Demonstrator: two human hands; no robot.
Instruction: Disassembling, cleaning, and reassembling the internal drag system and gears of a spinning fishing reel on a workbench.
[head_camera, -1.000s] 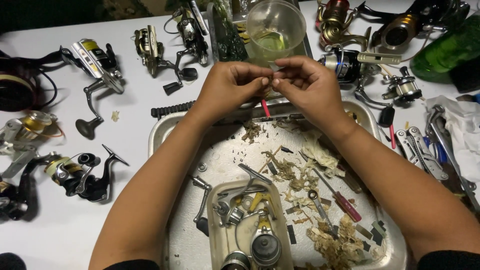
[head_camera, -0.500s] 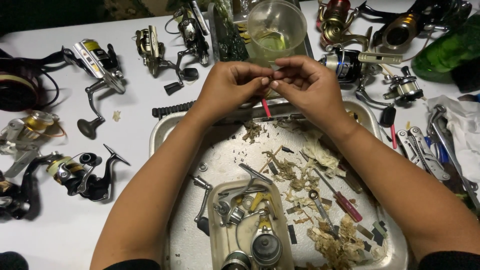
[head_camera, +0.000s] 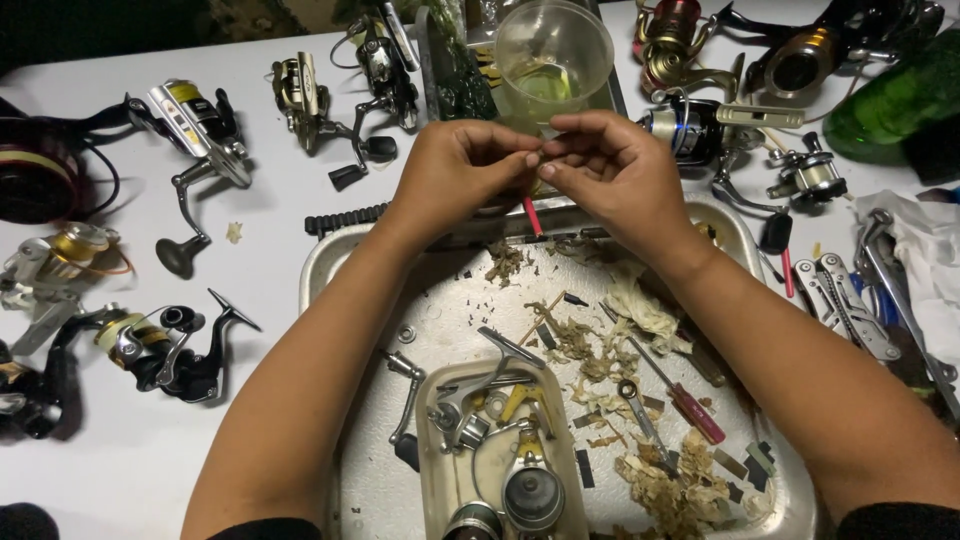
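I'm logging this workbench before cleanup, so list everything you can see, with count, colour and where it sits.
metal tray: one, silver, centre of the table
small tub of reel parts: one, cream, near end of the tray
screwdriver: one, red handle, right part of the tray
small wrench: one, silver, beside the screwdriver
shavings and scraps: many, tan, strewn over the tray
plastic cup: one, clear, beyond the hands
fishing reels: about ten, silver, black and gold, around the tray
multi-tool: one, silver, right of the tray
bottle: one, green, far right
left hand, right hand: together pinching a tiny part I cannot identify
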